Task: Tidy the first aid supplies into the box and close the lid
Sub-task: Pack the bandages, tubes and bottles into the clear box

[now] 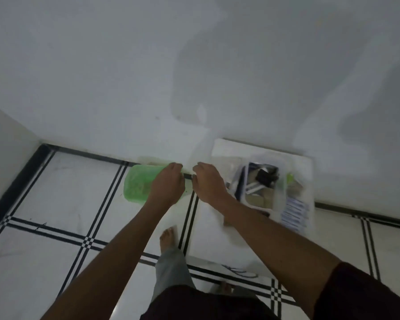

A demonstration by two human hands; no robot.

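Both hands, left hand (166, 185) and right hand (208, 183), pinch a blurred thin item between curled fingers beside the open clear box (263, 188).

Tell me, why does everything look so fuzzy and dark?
Head view: the light is dim; big soft shadows fall on the wall; the box and both hands, left and right, are smeared by blur; the wide lens bends the floor lines.

Open box (261, 192) beside hands, wall (125, 77) behind.
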